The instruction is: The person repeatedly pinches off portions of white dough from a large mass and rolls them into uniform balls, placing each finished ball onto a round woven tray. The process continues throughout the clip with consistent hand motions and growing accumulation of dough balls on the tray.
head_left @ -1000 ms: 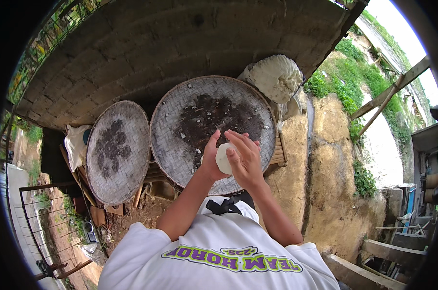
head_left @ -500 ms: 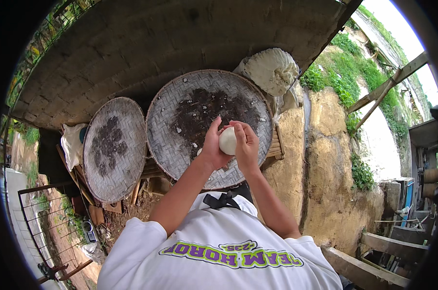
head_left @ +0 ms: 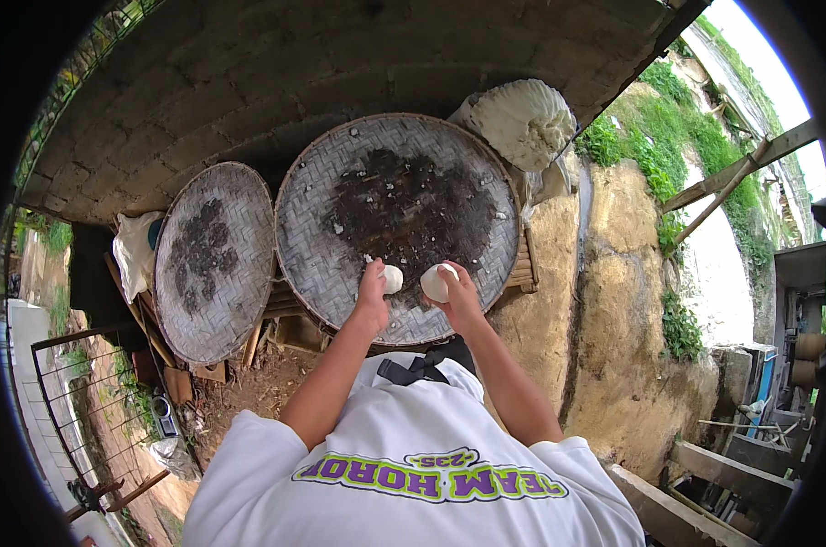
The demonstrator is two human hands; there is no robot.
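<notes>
My left hand (head_left: 372, 294) is over the near part of a big round woven tray (head_left: 308, 264), closed on a small white dough-like lump (head_left: 392, 279) that shows at its inner side. A larger white dough-like ball (head_left: 436, 283) is in my right hand (head_left: 461, 292), whose fingers curl over its top and right side. A narrow gap separates the hands. Dark, damp-looking patches and white crumbs mark the middle of the tray. My left fingers are partly hidden behind the hand.
A second round woven tray (head_left: 239, 305) leans left of the big one. A bulging whitish sack (head_left: 527, 123) stands behind at the right. A block wall (head_left: 249, 91) rises at the back, and a worn earthen surface (head_left: 632, 319) lies to the right. A wire rack (head_left: 75, 401) stands lower left.
My hands, together around the white ball before, have come apart. The ball stays in my right hand, and a smaller white lump now shows at my left hand.
</notes>
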